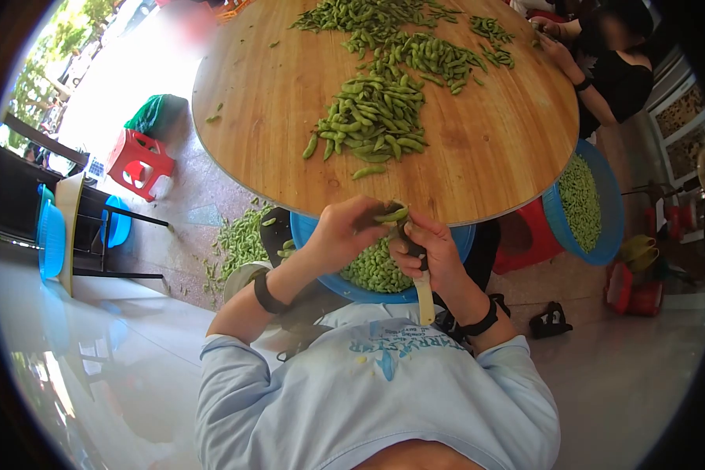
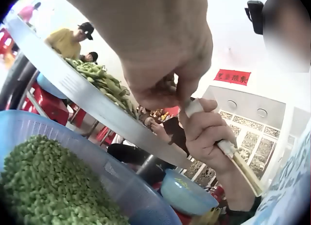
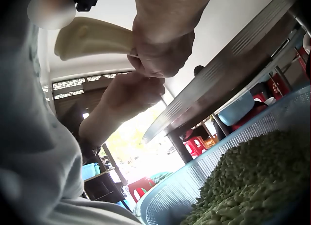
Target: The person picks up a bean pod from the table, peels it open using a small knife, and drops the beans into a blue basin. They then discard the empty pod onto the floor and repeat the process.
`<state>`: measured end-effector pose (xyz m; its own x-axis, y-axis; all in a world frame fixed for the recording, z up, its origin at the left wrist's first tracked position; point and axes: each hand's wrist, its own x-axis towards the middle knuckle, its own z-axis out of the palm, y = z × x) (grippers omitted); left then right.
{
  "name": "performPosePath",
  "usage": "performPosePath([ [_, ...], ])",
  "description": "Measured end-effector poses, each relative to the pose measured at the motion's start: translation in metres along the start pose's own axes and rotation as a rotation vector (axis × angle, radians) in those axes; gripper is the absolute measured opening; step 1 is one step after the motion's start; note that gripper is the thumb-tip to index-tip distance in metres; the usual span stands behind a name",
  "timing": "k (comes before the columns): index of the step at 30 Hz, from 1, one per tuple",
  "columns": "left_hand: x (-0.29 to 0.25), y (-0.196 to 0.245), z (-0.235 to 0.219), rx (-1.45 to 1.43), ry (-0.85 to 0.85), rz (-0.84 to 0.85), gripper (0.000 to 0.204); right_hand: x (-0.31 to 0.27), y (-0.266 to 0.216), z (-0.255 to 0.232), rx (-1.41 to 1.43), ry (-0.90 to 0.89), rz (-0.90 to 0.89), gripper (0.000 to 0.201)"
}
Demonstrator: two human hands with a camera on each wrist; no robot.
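Observation:
My left hand (image 1: 343, 231) pinches a green soybean pod (image 1: 393, 215) just past the round table's near edge. Opposite it, my right hand (image 1: 435, 249) grips a tool with a flat cream handle (image 1: 424, 299) that sticks out toward my shirt; I cannot tell what its working end is, as the fingers cover it. In the right wrist view this handle (image 3: 95, 39) looks broad and curved. The two hands meet at the fingertips. Below them sits a blue plastic basket (image 2: 109, 169) heaped with shelled green beans (image 2: 53, 181).
Unshelled pods (image 1: 376, 117) lie in piles on the wooden table (image 1: 251, 117). Pods and husks (image 1: 243, 239) are scattered on the floor at left. Another blue basin (image 1: 552, 211) of beans stands at right, near a seated person (image 1: 615, 70). A red stool (image 1: 139, 163) is at left.

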<state>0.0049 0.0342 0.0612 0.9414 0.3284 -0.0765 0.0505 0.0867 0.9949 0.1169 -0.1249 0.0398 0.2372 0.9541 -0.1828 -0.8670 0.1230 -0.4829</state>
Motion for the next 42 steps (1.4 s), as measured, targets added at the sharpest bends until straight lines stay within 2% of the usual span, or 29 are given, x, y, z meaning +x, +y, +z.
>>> performPosePath([
  [2,-0.004,0.012,0.003,0.794,0.089,0.602,0.022,-0.001,-0.001,0.007,-0.034,-0.009,0.015,0.020],
  [6,-0.005,0.012,0.001,0.984,0.096,0.695,0.023,0.001,-0.003,0.007,-0.037,-0.032,0.049,0.019],
  [8,-0.005,0.011,0.001,0.634,0.098,0.472,0.016,0.001,-0.001,0.005,-0.037,-0.039,0.014,0.020],
  [9,-0.006,0.013,0.001,0.638,0.101,0.473,0.016,0.002,0.000,0.004,-0.037,-0.043,0.016,0.020],
  [11,-0.008,0.021,0.002,-0.074,0.055,-0.239,0.018,0.001,-0.001,0.000,-0.006,-0.049,0.009,0.020],
  [12,-0.008,0.019,0.003,-0.074,0.054,-0.237,0.018,0.000,-0.002,-0.001,-0.008,-0.050,0.007,0.020],
  [14,-0.008,0.012,0.003,-0.037,0.023,-0.202,0.021,-0.002,-0.004,-0.002,-0.260,0.030,-0.052,0.023],
  [15,-0.008,0.009,0.006,-0.038,0.026,-0.203,0.021,-0.001,-0.002,0.000,-0.260,0.029,-0.049,0.023],
  [17,-0.008,0.003,0.015,0.252,0.104,-0.021,0.016,0.000,0.002,0.005,-0.788,0.210,-0.311,0.033],
  [18,-0.009,0.004,0.018,0.250,0.106,-0.019,0.016,0.003,0.003,0.003,-0.791,0.209,-0.311,0.033],
  [20,-0.012,0.007,0.022,0.567,0.125,0.189,0.016,0.009,0.005,-0.004,-1.361,0.222,-0.841,0.049],
  [23,-0.013,0.005,0.023,0.618,0.092,0.273,0.020,0.008,0.002,-0.002,-1.515,0.251,-0.804,0.054],
  [27,-0.019,0.005,0.027,0.753,0.097,0.336,0.017,0.006,0.002,0.004,-1.523,0.241,-0.794,0.050],
  [29,-0.020,0.005,0.030,0.770,0.096,0.318,0.014,0.009,0.004,0.004,-1.623,0.166,-0.973,0.046],
  [32,-0.021,0.001,0.031,0.808,0.083,0.299,0.013,0.011,0.007,0.002,-1.662,0.162,-1.044,0.041],
  [36,-0.031,0.000,0.037,0.780,0.040,0.333,0.011,0.009,0.000,-0.008,-1.702,0.223,-0.935,0.034],
  [38,-0.024,-0.001,0.029,0.651,0.096,0.302,0.009,0.001,-0.005,0.003,-1.544,0.155,-0.774,0.028],
  [39,-0.023,0.005,0.025,0.605,0.043,0.134,0.008,0.000,-0.004,0.001,-1.541,0.152,-0.775,0.028],
  [40,-0.022,0.004,0.024,0.605,0.043,0.134,0.008,-0.002,-0.003,-0.002,-1.539,0.163,-0.690,0.026],
  [41,-0.021,0.000,0.024,0.493,0.069,0.033,0.009,-0.003,-0.003,-0.004,-1.537,0.173,-0.603,0.025],
  [42,-0.020,-0.004,0.024,0.381,0.097,-0.068,0.013,-0.004,-0.003,-0.002,-1.538,0.168,-0.602,0.025],
])
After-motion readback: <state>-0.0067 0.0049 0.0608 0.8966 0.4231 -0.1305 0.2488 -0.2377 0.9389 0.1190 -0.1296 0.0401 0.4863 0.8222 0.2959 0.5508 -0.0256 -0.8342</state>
